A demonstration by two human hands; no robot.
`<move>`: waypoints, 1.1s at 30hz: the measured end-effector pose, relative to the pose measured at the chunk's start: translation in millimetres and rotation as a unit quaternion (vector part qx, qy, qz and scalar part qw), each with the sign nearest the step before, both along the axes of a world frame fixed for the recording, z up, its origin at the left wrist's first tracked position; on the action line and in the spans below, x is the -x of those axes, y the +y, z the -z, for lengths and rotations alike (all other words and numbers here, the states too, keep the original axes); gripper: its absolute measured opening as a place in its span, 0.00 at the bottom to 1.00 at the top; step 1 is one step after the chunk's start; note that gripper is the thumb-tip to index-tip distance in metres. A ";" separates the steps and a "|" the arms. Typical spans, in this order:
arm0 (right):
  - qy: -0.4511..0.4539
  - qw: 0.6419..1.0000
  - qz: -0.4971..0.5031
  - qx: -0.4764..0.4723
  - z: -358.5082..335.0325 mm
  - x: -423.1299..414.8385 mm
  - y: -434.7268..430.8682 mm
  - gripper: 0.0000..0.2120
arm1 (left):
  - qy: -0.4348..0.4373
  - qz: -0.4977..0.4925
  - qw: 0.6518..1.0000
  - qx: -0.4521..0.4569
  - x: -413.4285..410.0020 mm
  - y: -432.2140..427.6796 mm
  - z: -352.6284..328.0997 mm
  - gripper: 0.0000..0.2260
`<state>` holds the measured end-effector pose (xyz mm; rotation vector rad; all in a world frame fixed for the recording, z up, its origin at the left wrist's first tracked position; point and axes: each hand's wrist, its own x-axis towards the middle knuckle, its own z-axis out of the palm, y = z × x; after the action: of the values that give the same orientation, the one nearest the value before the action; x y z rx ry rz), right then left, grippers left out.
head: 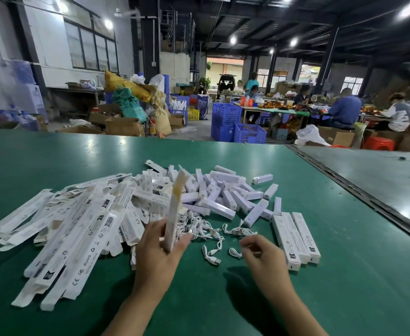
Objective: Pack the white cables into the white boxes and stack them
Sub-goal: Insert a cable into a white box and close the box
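Stock on the green table point(344, 275), head view, all placed from the tangle of white cables point(206, 229) lying loose at mid-table. Just right of the tangle: three long white boxes point(296, 238), closed, side by side in one layer, apparently the only finished ones. Left of the tangle: a large heap of long boxes point(77, 226), flat or open-ended, seemingly unfilled. Beyond the tangle: a pile of short white boxes point(223, 192), purpose unclear. At its near-left edge: left hand point(167, 243), fingers and thumb wrapped round the lower end of one long box point(174, 209) held upright. Near side, slightly right: right hand point(259, 251), fingers curled inward at a small coiled cable point(234, 252); whether they pinch it, blur prevents telling. Judgement: early in the job; one box being filled, most cables and boxes outstanding, stacking barely begun.
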<state>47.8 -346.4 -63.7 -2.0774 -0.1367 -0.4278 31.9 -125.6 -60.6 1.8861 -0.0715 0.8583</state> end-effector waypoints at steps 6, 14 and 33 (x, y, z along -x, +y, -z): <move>0.033 0.973 -0.226 -0.007 -1.6 12.4 17.8 0.10 | 0.083 0.207 0.956 0.191 5.5 -26.4 11.2 0.15; 0.007 0.959 -0.282 0.020 -2.5 12.4 26.6 0.17 | 0.119 0.255 0.938 0.201 5.1 -42.0 19.2 0.17; 0.112 0.965 -0.236 -0.037 -0.4 11.5 21.5 0.04 | 0.141 0.281 0.788 0.529 -5.0 -15.5 -0.7 0.17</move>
<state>36.3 -325.0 -63.3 -1.9240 -0.4620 0.0921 36.9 -141.1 -60.0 0.8014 0.0350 0.0882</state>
